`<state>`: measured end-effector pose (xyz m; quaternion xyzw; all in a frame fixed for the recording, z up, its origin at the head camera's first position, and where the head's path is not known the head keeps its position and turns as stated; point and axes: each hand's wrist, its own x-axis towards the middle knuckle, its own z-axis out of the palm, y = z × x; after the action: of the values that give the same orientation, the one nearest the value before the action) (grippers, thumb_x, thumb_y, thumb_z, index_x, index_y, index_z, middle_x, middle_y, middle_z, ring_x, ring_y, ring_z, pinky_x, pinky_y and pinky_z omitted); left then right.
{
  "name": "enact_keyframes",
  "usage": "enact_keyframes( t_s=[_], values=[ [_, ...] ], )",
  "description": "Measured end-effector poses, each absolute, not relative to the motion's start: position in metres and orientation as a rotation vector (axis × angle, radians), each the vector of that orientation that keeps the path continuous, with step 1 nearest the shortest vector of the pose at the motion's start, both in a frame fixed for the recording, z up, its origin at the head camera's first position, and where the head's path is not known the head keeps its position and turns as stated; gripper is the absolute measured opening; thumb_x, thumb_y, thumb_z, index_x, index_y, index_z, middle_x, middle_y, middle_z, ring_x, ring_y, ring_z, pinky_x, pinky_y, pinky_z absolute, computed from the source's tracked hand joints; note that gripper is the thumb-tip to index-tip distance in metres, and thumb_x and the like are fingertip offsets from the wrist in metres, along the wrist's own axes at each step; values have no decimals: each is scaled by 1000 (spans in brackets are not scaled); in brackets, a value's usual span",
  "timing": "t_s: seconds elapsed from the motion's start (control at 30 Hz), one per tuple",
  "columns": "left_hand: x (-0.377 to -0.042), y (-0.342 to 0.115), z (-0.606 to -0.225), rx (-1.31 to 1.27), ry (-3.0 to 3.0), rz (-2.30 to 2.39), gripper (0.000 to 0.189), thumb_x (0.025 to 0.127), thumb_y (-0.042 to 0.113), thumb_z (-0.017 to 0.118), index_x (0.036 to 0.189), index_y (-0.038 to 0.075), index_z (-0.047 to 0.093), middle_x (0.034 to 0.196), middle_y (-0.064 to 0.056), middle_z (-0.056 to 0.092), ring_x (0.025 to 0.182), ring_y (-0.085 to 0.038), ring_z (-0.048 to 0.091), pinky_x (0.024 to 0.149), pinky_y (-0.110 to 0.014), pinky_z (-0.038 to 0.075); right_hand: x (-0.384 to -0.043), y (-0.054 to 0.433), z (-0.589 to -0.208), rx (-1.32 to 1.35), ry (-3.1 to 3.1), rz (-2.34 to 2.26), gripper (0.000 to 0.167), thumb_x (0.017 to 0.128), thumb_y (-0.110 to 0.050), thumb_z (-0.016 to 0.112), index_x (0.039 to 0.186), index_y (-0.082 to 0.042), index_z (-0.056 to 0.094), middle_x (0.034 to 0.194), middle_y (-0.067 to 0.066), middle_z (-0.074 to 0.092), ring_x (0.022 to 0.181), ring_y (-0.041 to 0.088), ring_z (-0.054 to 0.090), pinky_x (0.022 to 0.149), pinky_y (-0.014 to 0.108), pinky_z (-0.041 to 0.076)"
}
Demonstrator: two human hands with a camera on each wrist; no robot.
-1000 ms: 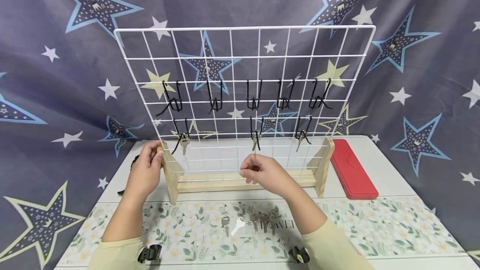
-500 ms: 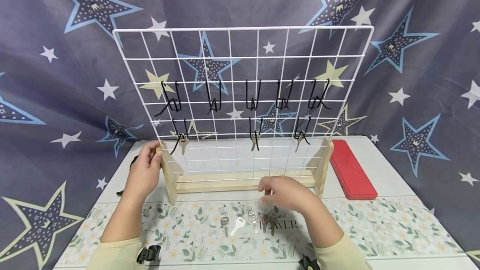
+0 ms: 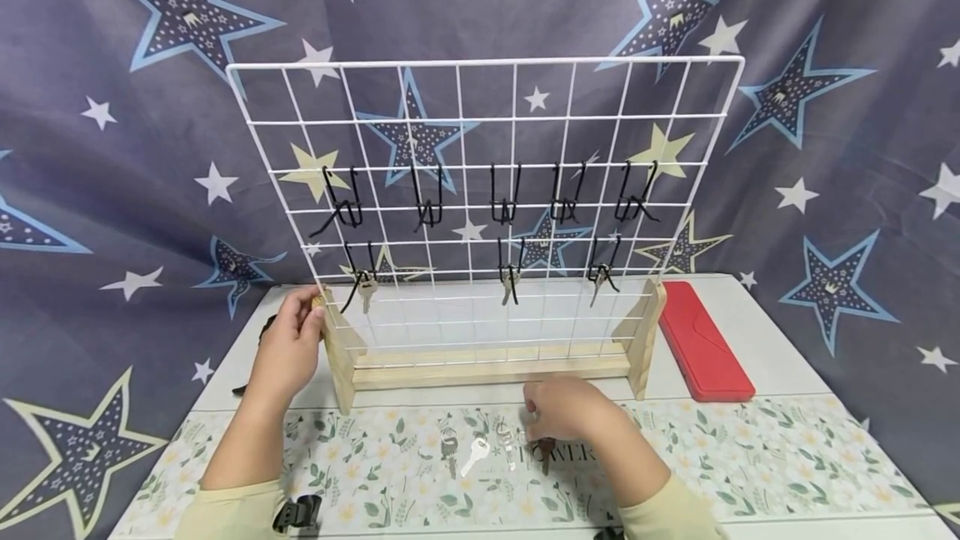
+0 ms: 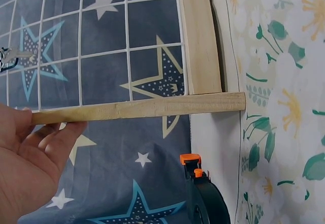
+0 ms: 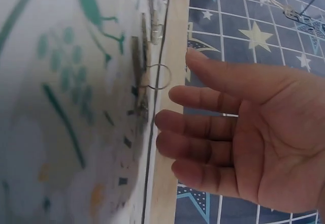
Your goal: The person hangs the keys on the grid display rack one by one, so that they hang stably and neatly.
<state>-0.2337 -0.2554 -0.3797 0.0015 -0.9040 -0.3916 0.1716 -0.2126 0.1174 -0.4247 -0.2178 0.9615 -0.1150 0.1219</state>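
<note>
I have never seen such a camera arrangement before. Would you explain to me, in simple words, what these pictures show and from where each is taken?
There is no machine here: a person works with two bare hands. The head camera looks forward and down over everything; the other two are worn on the wrists, each showing that hand's work.

The left hand grips the wooden side support of a white wire grid. Black hooks hang on it, three bearing hanging keys. More loose keys lie on the flower-patterned surface; the right hand is close to them, apparently holding nothing. A red case lies to the right.
</note>
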Motion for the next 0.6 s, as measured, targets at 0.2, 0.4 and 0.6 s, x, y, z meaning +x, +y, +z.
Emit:
enact_keyframes(
  t_s=[0.2, 0.4, 0.6],
  values=[
    [-233, -256, -380, 11, -2582, -1100, 43, 108, 33, 33, 147, 15, 37, 136, -17, 57, 112, -33, 59, 96, -54, 50, -212, 113, -430, -588, 2812, -263, 34, 70, -36, 85, 90, -15, 68, 79, -2, 65, 65, 14, 54, 62, 35, 52],
    [-232, -257, -379, 9, -2583, -1109, 44, 108, 33, 33, 148, 15, 37, 141, -18, 53, 120, -37, 56, 101, -57, 47, -210, 112, -431, -592, 2830, -243, 33, 69, -34, 86, 87, -15, 67, 75, -2, 63, 63, 15, 53, 59, 35, 51],
    [-231, -258, -379, 7, -2590, -1093, 45, 108, 35, 33, 148, 15, 37, 142, -18, 52, 122, -38, 56, 102, -58, 45, -210, 112, -432, -529, 2861, -180, 37, 66, -30, 89, 90, -13, 67, 75, 0, 62, 67, 18, 55, 66, 39, 54]
  ],
)
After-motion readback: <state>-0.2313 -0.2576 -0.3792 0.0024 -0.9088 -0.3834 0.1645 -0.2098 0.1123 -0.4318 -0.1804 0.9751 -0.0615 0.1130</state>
